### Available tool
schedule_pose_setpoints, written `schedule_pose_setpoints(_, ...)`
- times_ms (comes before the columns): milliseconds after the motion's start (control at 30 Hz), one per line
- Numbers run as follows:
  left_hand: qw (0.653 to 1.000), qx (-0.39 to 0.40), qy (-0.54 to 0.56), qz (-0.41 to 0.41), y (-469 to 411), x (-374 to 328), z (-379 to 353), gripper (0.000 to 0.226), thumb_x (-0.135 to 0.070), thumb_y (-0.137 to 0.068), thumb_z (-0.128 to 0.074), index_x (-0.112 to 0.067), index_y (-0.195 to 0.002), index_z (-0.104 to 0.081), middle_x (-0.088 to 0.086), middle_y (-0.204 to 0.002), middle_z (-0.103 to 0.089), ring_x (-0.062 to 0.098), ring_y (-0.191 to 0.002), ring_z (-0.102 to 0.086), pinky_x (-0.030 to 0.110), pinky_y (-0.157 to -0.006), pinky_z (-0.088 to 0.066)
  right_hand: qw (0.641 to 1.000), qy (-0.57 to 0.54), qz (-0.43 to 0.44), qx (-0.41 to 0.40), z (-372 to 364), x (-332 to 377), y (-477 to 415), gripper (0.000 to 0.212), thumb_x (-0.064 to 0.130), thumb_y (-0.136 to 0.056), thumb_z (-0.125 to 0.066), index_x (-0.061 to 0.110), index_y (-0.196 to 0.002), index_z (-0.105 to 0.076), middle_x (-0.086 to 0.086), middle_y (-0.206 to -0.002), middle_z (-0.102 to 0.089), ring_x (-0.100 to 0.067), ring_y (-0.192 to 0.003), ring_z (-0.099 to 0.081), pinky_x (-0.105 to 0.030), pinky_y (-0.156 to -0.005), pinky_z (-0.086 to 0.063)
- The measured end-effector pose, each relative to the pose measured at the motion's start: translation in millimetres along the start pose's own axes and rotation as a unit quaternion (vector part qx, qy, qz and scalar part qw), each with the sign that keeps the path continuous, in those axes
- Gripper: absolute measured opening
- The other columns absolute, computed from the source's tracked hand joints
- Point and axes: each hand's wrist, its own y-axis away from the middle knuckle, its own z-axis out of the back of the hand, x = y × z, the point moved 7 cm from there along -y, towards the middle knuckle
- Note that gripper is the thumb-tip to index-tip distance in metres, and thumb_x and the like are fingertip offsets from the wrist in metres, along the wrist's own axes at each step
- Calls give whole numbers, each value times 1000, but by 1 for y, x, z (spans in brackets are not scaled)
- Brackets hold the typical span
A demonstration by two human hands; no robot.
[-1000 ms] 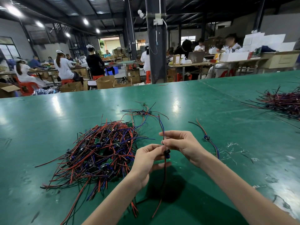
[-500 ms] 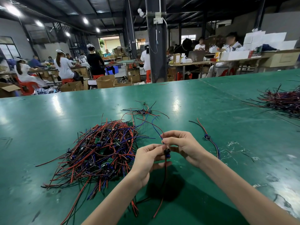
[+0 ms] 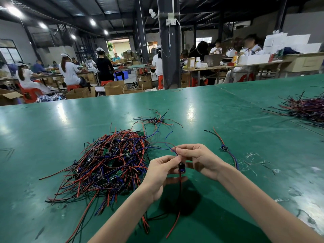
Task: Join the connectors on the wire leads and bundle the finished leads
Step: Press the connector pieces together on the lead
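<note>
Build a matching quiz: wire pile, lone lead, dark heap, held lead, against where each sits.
1 wire pile
2 lone lead
3 dark heap
4 held lead

A pinched between left hand and right hand
B alone on the table, right of the right hand
C at the table's right edge
D on the table, left of the left hand

Pairs: 1-D, 2-B, 3-C, 4-A

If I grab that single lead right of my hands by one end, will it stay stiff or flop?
Probably flops: the single lead lies in a loose curve on the table. Likely light, given thin wires and a small module.
</note>
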Motion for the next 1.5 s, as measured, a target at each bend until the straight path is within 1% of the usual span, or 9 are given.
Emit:
schedule_pose_setpoints(167, 999, 22, -24, 7, 2, 2, -2, 12, -14, -80, -69, -2, -81, -69, 5, -67, -63, 9, -55, -58, 35, -58, -58, 998, 36, -32, 29, -2, -3, 3, 26, 23, -72, -71, 2, -87, -74, -14, -80, -65, -19, -68, -60, -31, -73, -55)
schedule_pose_setpoints(367, 999, 40, -31, 16, 3, 5, -6, 27, -20, -66, -74, 0, -86, -70, 5, -70, -66, 9, -55, -59, 33, -56, -57, 998, 42, -47, 31, -2, -4, 4, 17, 21, -70, -72, 6, -77, -75, -7, -73, -69, -12, -61, -61, -22, -60, -53)
schedule_pose_setpoints(700, 998, 48, -19, 29, 3, 5, -8, 29, -19, -65, -75, -2, -87, -68, 2, -68, -65, 8, -53, -60, 34, -56, -58, 995, 9, -86, 49, -1, -9, 3, 19, 26, -69, -71, 8, -75, -75, -7, -75, -66, -16, -66, -58, -31, -76, -51)
schedule_pose_setpoints(867, 999, 23, -10, 22, 2, 6, -4, 10, -17, -66, -73, -7, -68, -75, 6, -65, -67, 13, -56, -62, 32, -57, -58, 994, -4, -103, 33, 0, -11, 3, 19, 23, -65, -73, 6, -74, -72, -5, -70, -64, -14, -64, -56, -26, -66, -55)
schedule_pose_setpoints(1167, 1000, 15, 2, 11, 1, 8, -4, 10, -16, -68, -70, -6, -68, -75, 8, -71, -70, 15, -60, -66, 29, -54, -56, 993, -6, -118, 29, -1, -12, 4, 17, 19, -70, -70, 4, -77, -67, -2, -63, -63, -9, -55, -57, -23, -55, -53)
schedule_pose_setpoints(1233, 1000, 18, 3, 12, 2, 7, -5, 10, -14, -72, -70, -6, -69, -73, 7, -67, -68, 13, -57, -64, 29, -54, -56, 995, -6, -95, 21, -1, -9, 3, 15, 18, -71, -70, 4, -75, -68, -5, -64, -63, -11, -55, -59, -24, -55, -53)
schedule_pose_setpoints(1333, 1000, 0, 6, 2, 0, 3, -3, 20, -10, -80, -66, -9, -60, -69, 3, -58, -62, 9, -49, -56, 28, -52, -55, 996, 68, 27, -57, 5, 0, -2, 13, 14, -77, -71, 6, -67, -69, -7, -62, -59, -15, -57, -53, -22, -58, -49)
schedule_pose_setpoints(1400, 1000, -13, 13, 1, -1, 2, 0, 27, -7, -83, -65, -10, -56, -68, 4, -58, -61, 8, -48, -53, 28, -52, -55, 988, 87, 83, -100, 5, 1, -5, 17, 8, -81, -70, 7, -65, -68, -4, -58, -60, -11, -55, -52, -19, -57, -47)
schedule_pose_setpoints(1500, 1000, 1, 11, 16, 1, 7, -4, 21, -5, -83, -64, -5, -62, -65, 6, -58, -60, 9, -48, -52, 29, -52, -55, 977, 105, 99, -154, 15, 0, -10, 19, 9, -85, -69, 7, -66, -68, 6, -54, -64, -1, -45, -49, -14, -50, -43)
